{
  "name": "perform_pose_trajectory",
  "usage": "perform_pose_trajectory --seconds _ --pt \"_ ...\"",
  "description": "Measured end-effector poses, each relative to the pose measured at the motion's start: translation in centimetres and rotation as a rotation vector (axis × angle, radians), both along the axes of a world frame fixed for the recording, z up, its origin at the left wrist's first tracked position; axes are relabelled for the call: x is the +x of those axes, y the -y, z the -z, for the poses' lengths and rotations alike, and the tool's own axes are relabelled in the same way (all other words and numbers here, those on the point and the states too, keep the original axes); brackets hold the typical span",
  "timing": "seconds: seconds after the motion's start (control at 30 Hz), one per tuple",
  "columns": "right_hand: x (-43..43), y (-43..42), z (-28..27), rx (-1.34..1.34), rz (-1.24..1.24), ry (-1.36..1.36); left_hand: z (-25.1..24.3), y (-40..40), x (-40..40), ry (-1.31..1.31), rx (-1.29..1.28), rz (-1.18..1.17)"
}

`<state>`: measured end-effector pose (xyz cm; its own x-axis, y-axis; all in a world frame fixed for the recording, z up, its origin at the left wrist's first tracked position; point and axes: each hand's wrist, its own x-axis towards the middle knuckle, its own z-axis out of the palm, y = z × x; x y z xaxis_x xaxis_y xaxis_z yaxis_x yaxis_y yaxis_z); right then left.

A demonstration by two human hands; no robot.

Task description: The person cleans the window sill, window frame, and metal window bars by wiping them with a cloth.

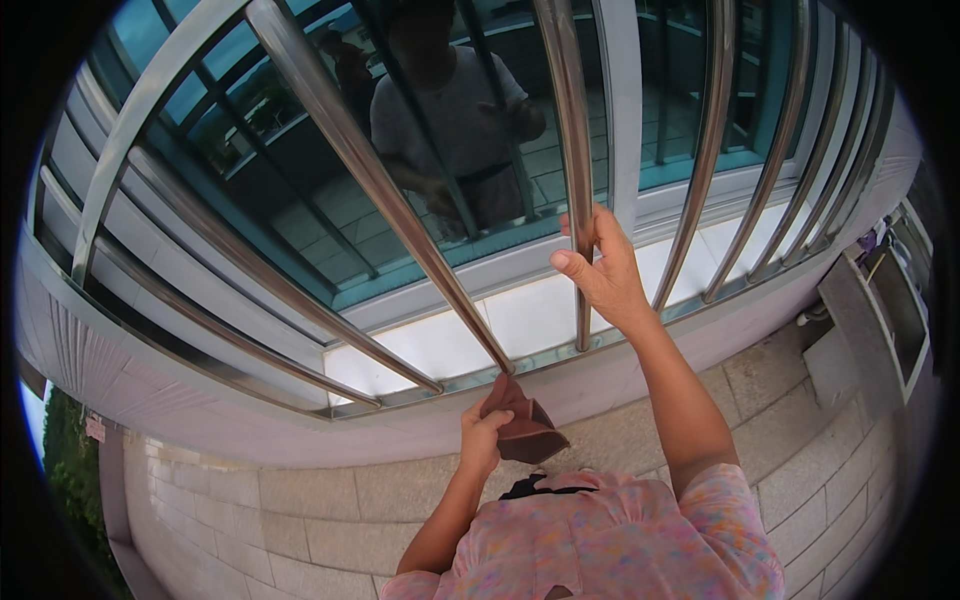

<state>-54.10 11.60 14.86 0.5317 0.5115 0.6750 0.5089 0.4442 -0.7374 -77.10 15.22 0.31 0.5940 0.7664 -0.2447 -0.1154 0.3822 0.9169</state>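
Observation:
My left hand holds a folded reddish-brown cloth, pinched between thumb and fingers. The cloth's upper tip meets the foot of a slanting stainless steel bar at the lower rail of a window grille. Higher and to the right, my right hand is around an upright steel bar, its thumb on the left side and its fingertips partly behind the metal. Behind the bars is a dark glass window with reflections of people.
A white tiled sill runs behind the bars, above a pale pink wall. Below lies a floor of stone tiles. At the right stands a grey basin with things on it. Green foliage shows at the far left.

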Motion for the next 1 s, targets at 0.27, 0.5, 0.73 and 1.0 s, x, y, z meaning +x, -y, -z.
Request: perform_pose_trajectory --seconds 0.27,0.5,0.73,1.0 --pt "5.6 5.7 0.7 0.307 0.779 0.029 -4.3 1.2 3.0 0.283 -0.127 0.058" --pt "8.3 3.3 3.2 -0.071 0.375 -0.367 -5.3 -2.6 11.9 -0.306 1.405 0.031" --pt "7.3 2.8 3.0 0.061 0.533 -0.218 -0.9 -4.9 14.3 -0.777 1.540 0.656" --pt "7.6 2.8 3.5 0.089 0.543 -0.176 0.1 -2.1 11.9 -0.877 1.653 0.582"
